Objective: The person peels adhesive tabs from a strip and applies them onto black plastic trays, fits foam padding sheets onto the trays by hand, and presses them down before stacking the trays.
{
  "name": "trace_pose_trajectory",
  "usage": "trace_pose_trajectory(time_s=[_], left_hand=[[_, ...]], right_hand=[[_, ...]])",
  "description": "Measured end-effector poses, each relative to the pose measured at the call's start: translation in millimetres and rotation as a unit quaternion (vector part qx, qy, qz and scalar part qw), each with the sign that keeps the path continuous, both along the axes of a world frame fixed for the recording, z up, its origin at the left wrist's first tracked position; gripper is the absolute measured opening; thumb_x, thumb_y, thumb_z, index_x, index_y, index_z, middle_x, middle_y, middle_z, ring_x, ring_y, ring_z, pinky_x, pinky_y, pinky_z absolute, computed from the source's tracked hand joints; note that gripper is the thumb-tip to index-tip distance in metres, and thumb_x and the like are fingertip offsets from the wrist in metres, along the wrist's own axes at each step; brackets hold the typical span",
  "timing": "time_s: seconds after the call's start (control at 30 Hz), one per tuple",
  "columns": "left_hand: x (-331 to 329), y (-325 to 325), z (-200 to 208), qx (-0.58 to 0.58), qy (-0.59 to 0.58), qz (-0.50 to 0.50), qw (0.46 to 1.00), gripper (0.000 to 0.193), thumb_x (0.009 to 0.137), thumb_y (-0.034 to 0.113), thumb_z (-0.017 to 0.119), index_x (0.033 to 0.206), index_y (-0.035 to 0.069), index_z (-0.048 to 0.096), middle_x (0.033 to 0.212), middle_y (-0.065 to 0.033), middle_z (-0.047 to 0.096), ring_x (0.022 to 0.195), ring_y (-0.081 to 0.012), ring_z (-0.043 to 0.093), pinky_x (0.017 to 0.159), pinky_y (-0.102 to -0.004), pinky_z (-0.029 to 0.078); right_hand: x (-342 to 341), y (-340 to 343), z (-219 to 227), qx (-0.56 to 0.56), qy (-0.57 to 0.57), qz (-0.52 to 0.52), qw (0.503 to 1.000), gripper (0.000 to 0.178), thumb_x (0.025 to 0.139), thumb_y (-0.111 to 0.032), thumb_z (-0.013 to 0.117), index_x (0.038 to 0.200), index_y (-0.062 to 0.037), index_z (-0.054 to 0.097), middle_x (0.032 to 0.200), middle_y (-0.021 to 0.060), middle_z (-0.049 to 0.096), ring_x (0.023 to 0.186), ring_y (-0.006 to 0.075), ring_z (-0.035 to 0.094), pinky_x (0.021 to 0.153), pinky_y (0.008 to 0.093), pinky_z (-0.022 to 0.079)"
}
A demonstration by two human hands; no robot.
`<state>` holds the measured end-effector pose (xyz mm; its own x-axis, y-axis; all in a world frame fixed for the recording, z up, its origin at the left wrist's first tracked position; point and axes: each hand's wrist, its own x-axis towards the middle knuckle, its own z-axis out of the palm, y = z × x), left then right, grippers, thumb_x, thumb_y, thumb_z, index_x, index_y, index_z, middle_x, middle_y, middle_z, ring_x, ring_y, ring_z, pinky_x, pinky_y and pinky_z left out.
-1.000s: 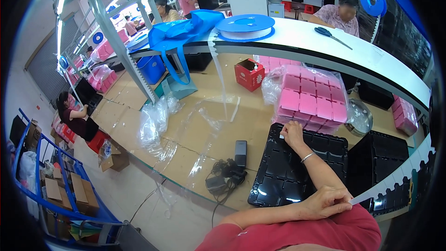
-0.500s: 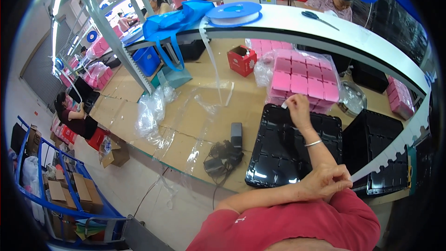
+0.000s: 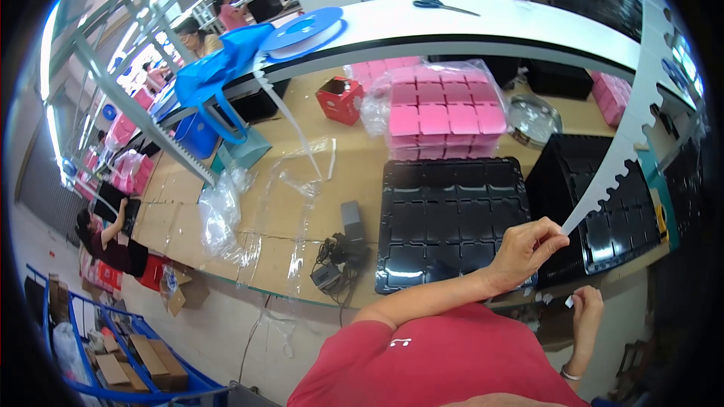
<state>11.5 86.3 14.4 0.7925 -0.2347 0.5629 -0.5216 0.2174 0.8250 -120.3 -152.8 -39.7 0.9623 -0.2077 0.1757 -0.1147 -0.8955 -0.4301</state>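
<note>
Left hand (image 3: 528, 252) pinches lower end of white notched strip (image 3: 612, 163), which slants up rightward past stacked black trays (image 3: 622, 234). Right hand (image 3: 587, 313) (bracelet (image 3: 571, 374) at wrist) pinches small white piece (image 3: 569, 302) near table (image 3: 358, 169) edge. Bagged pink stack (image 3: 449, 113) behind flat black tray (image 3: 452, 215).

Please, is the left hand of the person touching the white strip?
Touching. The head view shows it plainly: the left hand pinches the lower end of the white strip, with no gap between them.
</note>
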Motion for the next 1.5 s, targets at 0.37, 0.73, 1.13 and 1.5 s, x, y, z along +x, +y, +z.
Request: trace_pose_trajectory(time_s=[0.37, 0.73, 1.13, 1.5], left_hand=[[20, -22, -1, 0.010, 0.006, 0.054, 0.998, 0.012, 0.090, 0.013, 0.068, 0.087, 0.003, 0.063, 0.079, -0.0036, 0.069, 0.073, -0.0057, 0.063, 0.066, -0.0190, 0.047], [-1, -33, 2, 0.009, -0.078, 0.100, 0.992, 0.013, 0.084, 0.012, 0.074, 0.086, 0.003, 0.064, 0.073, -0.0059, 0.066, 0.060, -0.0134, 0.060, 0.055, -0.0252, 0.047], [-62, -25, 32, -0.104, -0.035, -0.306, 0.946, 0.009, 0.082, 0.014, 0.074, 0.084, 0.008, 0.068, 0.075, -0.0030, 0.067, 0.064, -0.0158, 0.066, 0.058, -0.0265, 0.052], [-93, -50, 34, -0.176, -0.096, -0.234, 0.951, 0.025, 0.085, 0.025, 0.069, 0.077, 0.007, 0.054, 0.057, -0.0043, 0.056, 0.052, -0.0224, 0.058, 0.050, -0.0332, 0.044]], right_hand=[[71, 72, 79, 0.386, -0.280, -0.009, 0.879, 0.017, 0.093, -0.007, 0.062, 0.107, 0.0000, 0.066, 0.097, 0.0047, 0.068, 0.088, 0.0086, 0.063, 0.076, 0.0196, 0.049], [112, 105, 116, 0.310, -0.477, 0.060, 0.820, 0.011, 0.078, -0.004, 0.076, 0.086, -0.0033, 0.068, 0.080, 0.0007, 0.064, 0.069, 0.0051, 0.057, 0.056, 0.0183, 0.044], [60, 16, 88, 0.481, -0.265, 0.131, 0.826, 0.010, 0.093, -0.010, 0.061, 0.100, -0.0039, 0.059, 0.088, 0.0049, 0.058, 0.070, 0.0097, 0.050, 0.060, 0.0229, 0.042], [153, 50, -4, 0.029, 0.160, 0.449, 0.878, 0.012, 0.082, -0.015, 0.070, 0.081, -0.0045, 0.064, 0.080, 0.0021, 0.058, 0.083, 0.0199, 0.053, 0.074, 0.0319, 0.044]])
